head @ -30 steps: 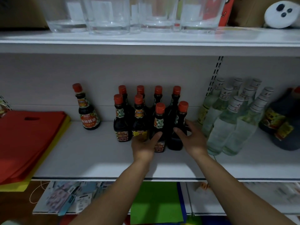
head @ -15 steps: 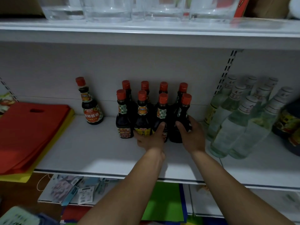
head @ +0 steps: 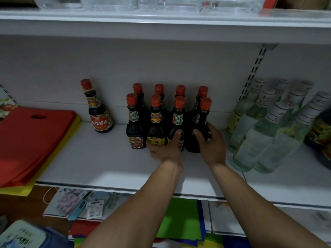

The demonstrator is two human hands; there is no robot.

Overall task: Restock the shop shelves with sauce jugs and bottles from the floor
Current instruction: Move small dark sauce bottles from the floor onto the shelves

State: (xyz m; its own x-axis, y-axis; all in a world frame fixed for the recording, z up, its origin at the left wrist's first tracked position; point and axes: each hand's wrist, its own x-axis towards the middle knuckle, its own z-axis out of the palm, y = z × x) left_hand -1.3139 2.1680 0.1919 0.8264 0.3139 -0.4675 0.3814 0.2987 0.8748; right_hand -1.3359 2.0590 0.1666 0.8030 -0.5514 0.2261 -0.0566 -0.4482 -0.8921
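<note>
On the far left of the white metal shelf (head: 100,163) lies a flat stack of red and yellow carrier bags (head: 34,140). Next along stands 1 lone dark soy sauce bottle with an orange cap (head: 99,111), apart from the rest. In the middle is a tight block of 8 dark glass sauce bottles with orange caps (head: 155,120) — 2 rows of 4, all upright.

The left hand (head: 165,148) wraps the base of the 3rd front bottle, thumb up its side and fingers partly across the 2nd one's yellow label. The right hand (head: 211,142) cups the 4th front bottle from its right side. Both hands are closed around bottles that stand on the shelf, apparently nudging them into line.

To the right stands a cluster of clear pale-green glass bottles with white caps (head: 265,133), and at the edge — partly cut off — a large dark sauce jug (head: 320,135).

This part looks well stocked, though bare shelf remains in front. The floor stock is not in view, so what remains cannot be judged.
</note>
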